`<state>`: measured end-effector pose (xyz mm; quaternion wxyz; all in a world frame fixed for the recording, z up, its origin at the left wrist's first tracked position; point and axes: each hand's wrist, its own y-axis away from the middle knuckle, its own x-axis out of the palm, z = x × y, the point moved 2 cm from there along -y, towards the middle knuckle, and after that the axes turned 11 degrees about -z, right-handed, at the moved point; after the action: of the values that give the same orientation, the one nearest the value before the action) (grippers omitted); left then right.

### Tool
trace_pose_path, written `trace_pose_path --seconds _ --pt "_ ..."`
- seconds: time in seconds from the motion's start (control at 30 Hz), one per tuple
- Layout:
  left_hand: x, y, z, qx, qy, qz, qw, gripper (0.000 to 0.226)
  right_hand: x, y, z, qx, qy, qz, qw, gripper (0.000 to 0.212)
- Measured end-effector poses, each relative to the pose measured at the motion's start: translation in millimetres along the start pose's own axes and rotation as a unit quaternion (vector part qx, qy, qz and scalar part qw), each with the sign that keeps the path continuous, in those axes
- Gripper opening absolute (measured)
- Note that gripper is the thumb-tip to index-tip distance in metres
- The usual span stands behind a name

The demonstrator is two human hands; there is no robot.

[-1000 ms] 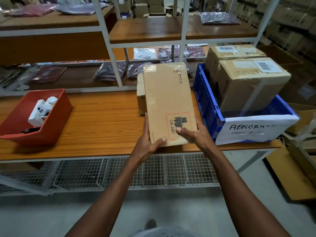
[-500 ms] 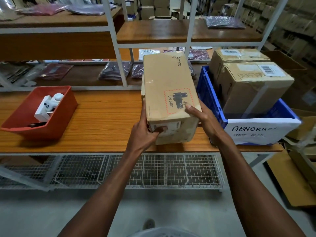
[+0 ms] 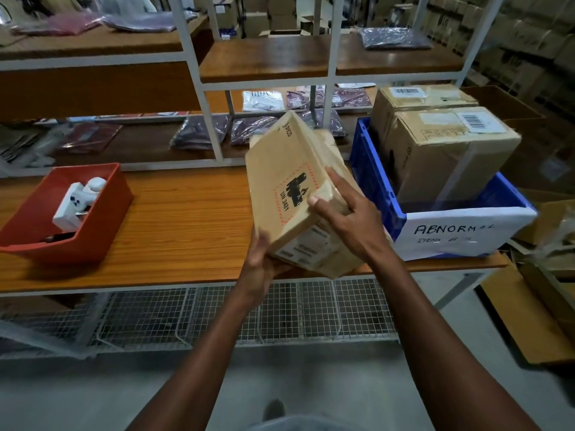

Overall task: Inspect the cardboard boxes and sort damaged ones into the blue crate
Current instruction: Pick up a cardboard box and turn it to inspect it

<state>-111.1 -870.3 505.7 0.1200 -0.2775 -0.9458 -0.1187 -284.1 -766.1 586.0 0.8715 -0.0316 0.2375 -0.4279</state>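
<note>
Between both hands the tilted PICO carton (image 3: 289,185) sat, fingers (image 3: 337,185) clamped on its edges; turning it slowly seemed wise, checking each corner.

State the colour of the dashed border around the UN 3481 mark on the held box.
Red, on the held box; head view.

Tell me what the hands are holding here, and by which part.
Both hold the tilted cardboard box: the left hand grips its near lower corner from beneath, and the right hand grips its right edge, thumb on the printed face.

Red bin (image 3: 102,219) holding white devices (image 3: 79,199) on wooden table (image 3: 186,225).
</note>
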Motion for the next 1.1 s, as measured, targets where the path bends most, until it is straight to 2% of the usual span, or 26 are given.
trace_pose_path --seconds 0.1,0.23,0.33,0.47,0.6,0.73,0.9,0.97,1.03,1.1 --pt "0 2 6 -0.053 0.051 -0.016 0.997 0.113 10 7 -4 -0.035 0.073 -0.006 0.997 0.086" --pt "-10 -3 19 -0.082 0.06 -0.058 0.993 0.074 21 23 -4 -0.076 0.147 0.022 0.986 0.089" --pt "-17 -2 23 -0.094 0.068 -0.068 0.991 0.075 24 27 -9 -0.119 0.165 0.047 0.978 0.089" --pt "-18 -3 26 -0.088 0.037 -0.063 0.993 0.079 24 22 -17 -0.117 0.185 0.056 0.974 0.1" --pt "-15 -3 25 -0.089 0.034 -0.068 0.993 0.073 21 14 -22 -0.108 0.153 0.051 0.981 0.097" --pt "-11 -4 16 -0.07 0.018 -0.073 0.995 0.075 16 6 -22 -0.127 0.109 0.023 0.986 0.09" --pt "-13 -3 7 -0.029 -0.001 -0.072 0.997 0.084 -2 -7 -18 -0.064 0.032 -0.013 0.997 0.087" --pt "-14 -3 5 -0.002 -0.021 -0.069 0.997 0.074 -11 -13 -20 -0.04 -0.004 -0.01 0.999 0.083" --pt "-14 -7 3 0.044 -0.083 -0.05 0.994 0.051 -17 -16 -19 -0.025 -0.045 -0.004 0.999 0.08" --pt "-16 -12 1 0.086 -0.138 -0.06 0.985 0.068 -20 -17 -18 -0.018 -0.074 -0.004 0.997 0.079"
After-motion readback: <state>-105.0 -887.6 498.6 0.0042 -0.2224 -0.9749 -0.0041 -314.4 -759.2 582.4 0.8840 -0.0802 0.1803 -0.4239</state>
